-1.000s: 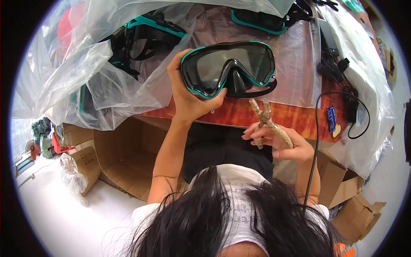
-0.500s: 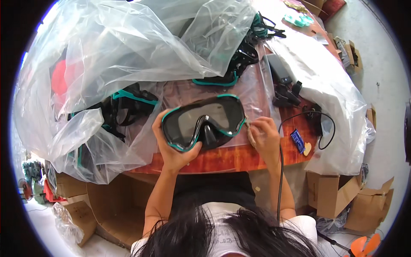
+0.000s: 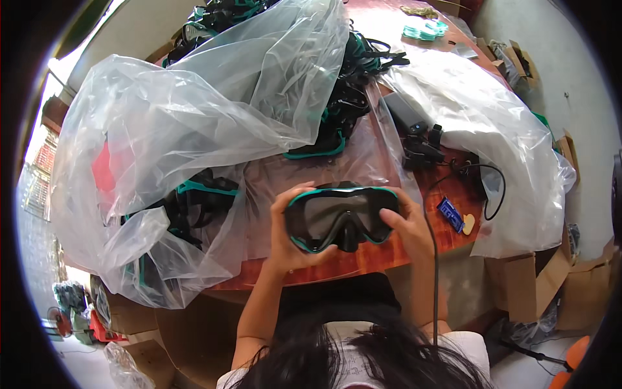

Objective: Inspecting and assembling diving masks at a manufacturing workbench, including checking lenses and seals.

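I log left hand [image 3: 283, 251] and right hand [image 3: 413, 235] holding the diving mask [image 3: 319, 216]; pale-printed blue packet [image 3: 450, 215] lies right of right hand.

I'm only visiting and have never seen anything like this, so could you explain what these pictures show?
There is no machine here, only a person at work. The view comes from a wide fisheye camera worn on the head, looking down, so straight edges bend. The bare left hand and right hand hold a black and teal diving mask by its two sides, over a red-brown table. On it lie clear plastic sheeting, more teal-edged masks and a small blue packet.
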